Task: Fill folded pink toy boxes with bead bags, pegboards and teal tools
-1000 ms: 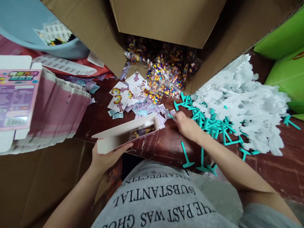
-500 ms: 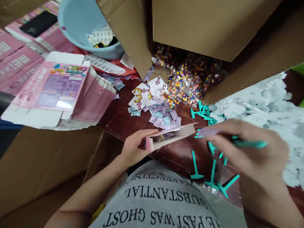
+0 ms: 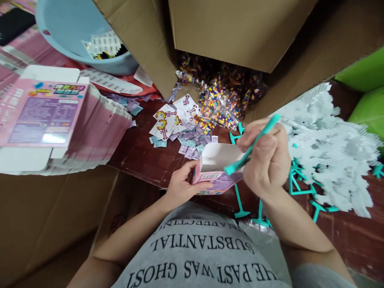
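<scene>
Tool: the slim teal plastic T-ended tool [image 3: 251,147] is pinched in the right hand [image 3: 265,160], its lower tip poised at the mouth of the box, the far end sticking up past the knuckles.
Handling: looks light, stiff and a bit slick — best held mid-shaft, as now; a thin stem could snap if levered.
Box: the small pink-and-white open cardboard carton [image 3: 216,170] sits just under that grip, clasped at its near end by the left hand [image 3: 181,188]. Thin card — light, easily crushed, so hold the edges.
Around: more loose teal tools [image 3: 240,202] lie below and beside the right wrist; a white mesh-sheet heap [image 3: 327,152] beyond it; small lilac sachets [image 3: 192,144] past the box.
Change: half a second ago the box lay flatter with its flap out and the right hand was raised well clear; now the hand is down at the opening.
</scene>
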Motion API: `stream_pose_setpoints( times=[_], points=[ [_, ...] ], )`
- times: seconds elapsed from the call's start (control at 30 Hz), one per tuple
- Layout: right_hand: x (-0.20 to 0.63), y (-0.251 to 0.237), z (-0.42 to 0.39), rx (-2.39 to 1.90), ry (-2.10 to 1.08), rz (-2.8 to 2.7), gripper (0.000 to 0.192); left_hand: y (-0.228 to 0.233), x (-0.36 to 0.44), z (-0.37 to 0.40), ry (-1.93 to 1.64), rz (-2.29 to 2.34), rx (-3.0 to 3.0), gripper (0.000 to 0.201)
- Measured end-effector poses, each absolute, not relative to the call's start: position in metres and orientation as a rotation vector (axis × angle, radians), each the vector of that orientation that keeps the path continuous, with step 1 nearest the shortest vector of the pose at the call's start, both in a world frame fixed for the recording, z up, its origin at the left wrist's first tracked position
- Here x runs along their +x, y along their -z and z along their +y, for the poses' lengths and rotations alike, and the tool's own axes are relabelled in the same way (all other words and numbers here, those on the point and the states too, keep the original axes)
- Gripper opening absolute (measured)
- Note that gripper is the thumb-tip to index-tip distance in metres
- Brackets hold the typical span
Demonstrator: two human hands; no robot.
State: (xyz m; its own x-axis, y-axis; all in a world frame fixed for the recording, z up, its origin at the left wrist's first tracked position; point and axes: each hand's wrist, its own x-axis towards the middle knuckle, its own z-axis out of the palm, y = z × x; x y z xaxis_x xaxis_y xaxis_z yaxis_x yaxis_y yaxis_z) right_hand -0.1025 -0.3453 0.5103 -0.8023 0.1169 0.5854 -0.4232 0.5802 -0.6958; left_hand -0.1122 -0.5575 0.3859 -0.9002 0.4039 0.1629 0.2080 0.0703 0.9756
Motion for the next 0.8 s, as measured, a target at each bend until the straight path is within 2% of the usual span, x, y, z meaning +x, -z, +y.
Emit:
stream_pose_setpoints(
  times=[0.17,0.27,0.33,0.43,0.53,0.63,0.7,0.8],
  points=[
    [-0.107,-0.489,-0.345,0.189,-1.391,-2.239,0.011,-0.377,-0.111,-0.552,-2.007,2.092,0.498,0.059],
    [-0.097,-0.478,-0.337,0.239,-1.51,-2.347,0.03,-0.377,-0.115,-0.555,-2.046,2.059,0.449,0.059],
    [-0.091,-0.471,-0.334,0.286,-1.459,-2.457,0.031,-0.379,-0.118,-0.556,-2.038,2.046,0.481,0.061],
    [-0.085,-0.468,-0.332,0.531,-1.167,-2.691,0.013,-0.381,-0.122,-0.556,-2.014,2.011,0.534,0.06],
    [-0.083,-0.474,-0.325,0.603,-0.802,-2.698,0.027,-0.379,-0.124,-0.554,-2.016,1.996,0.515,0.054],
    [-0.08,-0.476,-0.311,0.345,-0.648,-2.533,0.062,-0.375,-0.126,-0.554,-2.028,2.047,0.525,0.052],
    [-0.076,-0.469,-0.303,0.21,-0.717,-2.466,0.076,-0.371,-0.128,-0.553,-2.09,2.085,0.606,0.057],
    [-0.069,-0.447,-0.299,0.114,-0.963,-2.488,0.078,-0.368,-0.13,-0.55,-2.205,2.166,0.747,0.077]
  ],
)
